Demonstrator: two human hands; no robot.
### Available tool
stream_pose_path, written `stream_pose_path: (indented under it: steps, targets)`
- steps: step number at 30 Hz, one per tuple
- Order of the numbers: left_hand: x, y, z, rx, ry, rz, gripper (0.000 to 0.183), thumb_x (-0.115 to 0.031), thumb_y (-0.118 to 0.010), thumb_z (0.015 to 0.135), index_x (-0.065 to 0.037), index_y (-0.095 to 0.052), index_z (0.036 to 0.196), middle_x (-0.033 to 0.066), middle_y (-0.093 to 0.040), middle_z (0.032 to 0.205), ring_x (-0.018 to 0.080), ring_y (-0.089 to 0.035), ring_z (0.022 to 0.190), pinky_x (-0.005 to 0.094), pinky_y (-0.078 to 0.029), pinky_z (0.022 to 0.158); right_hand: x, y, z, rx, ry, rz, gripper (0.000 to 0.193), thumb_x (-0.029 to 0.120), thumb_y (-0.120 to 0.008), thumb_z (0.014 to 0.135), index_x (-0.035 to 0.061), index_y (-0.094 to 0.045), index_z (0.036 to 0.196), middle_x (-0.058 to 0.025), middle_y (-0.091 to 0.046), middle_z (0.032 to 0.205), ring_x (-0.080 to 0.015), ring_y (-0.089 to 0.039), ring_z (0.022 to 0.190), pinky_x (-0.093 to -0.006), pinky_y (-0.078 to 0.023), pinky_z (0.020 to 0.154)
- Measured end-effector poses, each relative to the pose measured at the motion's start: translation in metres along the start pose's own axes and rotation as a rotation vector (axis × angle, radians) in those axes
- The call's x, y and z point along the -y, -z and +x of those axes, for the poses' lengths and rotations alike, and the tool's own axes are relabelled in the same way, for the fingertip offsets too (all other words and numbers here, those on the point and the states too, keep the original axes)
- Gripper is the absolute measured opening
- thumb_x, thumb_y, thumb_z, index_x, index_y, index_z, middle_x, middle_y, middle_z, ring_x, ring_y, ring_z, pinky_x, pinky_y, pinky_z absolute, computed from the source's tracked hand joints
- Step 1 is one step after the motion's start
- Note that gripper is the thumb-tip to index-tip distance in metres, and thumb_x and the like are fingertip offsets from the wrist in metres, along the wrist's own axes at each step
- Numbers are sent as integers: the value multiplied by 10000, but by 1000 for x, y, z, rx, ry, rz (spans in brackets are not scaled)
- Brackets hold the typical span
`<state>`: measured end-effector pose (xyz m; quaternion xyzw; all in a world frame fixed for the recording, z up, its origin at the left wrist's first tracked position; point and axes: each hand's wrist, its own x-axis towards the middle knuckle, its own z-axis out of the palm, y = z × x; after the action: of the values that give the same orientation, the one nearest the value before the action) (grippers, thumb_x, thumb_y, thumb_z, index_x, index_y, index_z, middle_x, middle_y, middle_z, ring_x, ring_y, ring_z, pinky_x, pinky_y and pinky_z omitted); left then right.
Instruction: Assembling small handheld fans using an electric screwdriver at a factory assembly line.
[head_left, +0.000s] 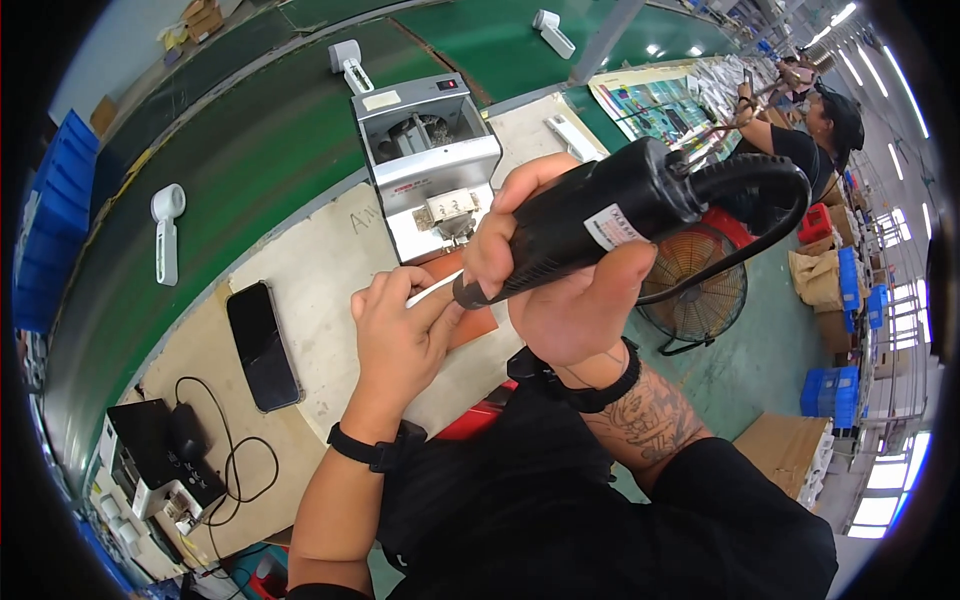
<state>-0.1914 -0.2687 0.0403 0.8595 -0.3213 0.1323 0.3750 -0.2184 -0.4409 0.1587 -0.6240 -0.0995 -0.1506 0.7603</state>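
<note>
A thick black electric screwdriver (600,205) fills the middle of the view, its cord looping off the upper right end. Around its body is wrapped my right hand (575,305), thumb along the near side. The tool slants down to the left, with its lower end at the fingers of my left hand (398,330). Those fingers pinch a white plastic part (434,292), of which only a slim edge shows. The tool's bit is hidden. Beneath both hands lies an orange-brown mat (478,328). Just beyond them stands a grey screw feeder (430,172) with small screws inside.
On the bench, a black phone (264,345) lies left, with a corded black device (187,432) nearer. White handheld fans (168,235) rest along the green conveyor (270,150). At right are a floor fan (693,285) and a seated person (815,135) by a board-covered bench.
</note>
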Motion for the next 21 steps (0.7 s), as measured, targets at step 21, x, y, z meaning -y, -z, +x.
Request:
stream_pose_path:
  steps: [21]
  targets:
    - [-5,1,3,-72,43,-71,230,-224,-917,825,-157,-845,1032,-43,-678,1042,189,-632,1008,397,-372,885,-29,-2,1,0,-2,105,989,946,-585,900,33,-501,1270,-73,-630,852,-152,-626,748,-319,-534,725]
